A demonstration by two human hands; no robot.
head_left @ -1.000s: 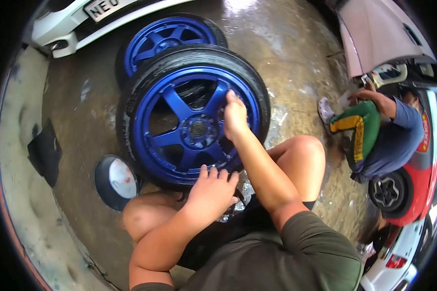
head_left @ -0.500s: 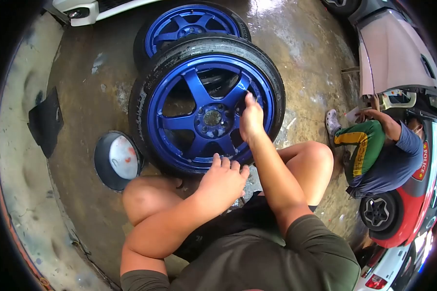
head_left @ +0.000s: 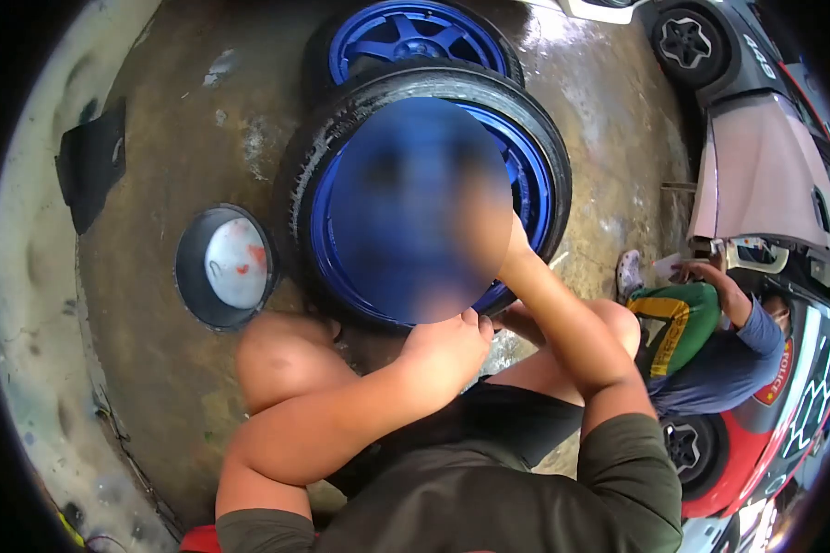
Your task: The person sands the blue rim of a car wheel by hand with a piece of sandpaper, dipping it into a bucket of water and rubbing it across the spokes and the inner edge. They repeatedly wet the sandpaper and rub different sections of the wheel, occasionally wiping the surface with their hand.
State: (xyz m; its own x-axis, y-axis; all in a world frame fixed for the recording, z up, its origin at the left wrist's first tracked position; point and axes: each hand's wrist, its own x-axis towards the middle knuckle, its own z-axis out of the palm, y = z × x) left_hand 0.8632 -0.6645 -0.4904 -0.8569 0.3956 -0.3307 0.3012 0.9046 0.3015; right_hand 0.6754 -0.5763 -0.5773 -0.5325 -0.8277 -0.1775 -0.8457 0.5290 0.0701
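Note:
In front of me lies a large wheel with a blue rim (head_left: 539,189) inside a black tyre (head_left: 295,198). A round blur covers most of the rim's middle and spokes. My left hand (head_left: 444,358) is at the tyre's near edge, its visible fingers loosely extended there and the others lost in the blur. Over the right part of the rim is my right hand (head_left: 516,247), its fingers hidden by the blur, so I cannot tell whether it holds anything.
A dark bucket (head_left: 191,300) with whitish, red-spotted contents stands left of the wheel. Behind lies a second blue wheel (head_left: 406,46). A black mat (head_left: 92,166) is by the left wall. At right, a person (head_left: 710,341) sits beside a car with an open pinkish door (head_left: 765,180).
The view has shifted, so the wheels sit farther right. My left hand has moved up to the tyre's near edge. The rim's middle and my right fingers are now blurred.

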